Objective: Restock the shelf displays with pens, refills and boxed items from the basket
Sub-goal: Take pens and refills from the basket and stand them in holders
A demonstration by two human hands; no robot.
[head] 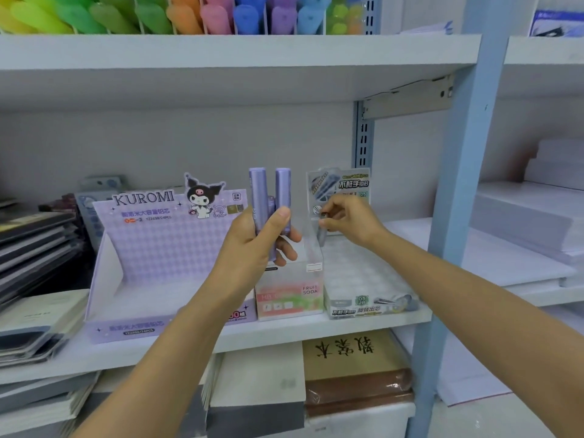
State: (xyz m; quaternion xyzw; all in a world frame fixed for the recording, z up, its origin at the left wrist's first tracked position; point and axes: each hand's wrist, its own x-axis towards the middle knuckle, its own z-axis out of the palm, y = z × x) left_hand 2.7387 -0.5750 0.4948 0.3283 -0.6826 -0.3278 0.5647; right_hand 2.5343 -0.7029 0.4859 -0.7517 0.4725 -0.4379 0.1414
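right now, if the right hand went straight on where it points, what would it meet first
Likely the left hand and its purple tubes, just left of the right hand pinching a grey tube; depth unclear.

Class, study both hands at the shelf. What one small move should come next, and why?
Probably lower the grey tube pinched by the right hand into the grey tray just below it: their colours match. The left hand grips purple tubes, which would suit the Kuromi box afterwards.
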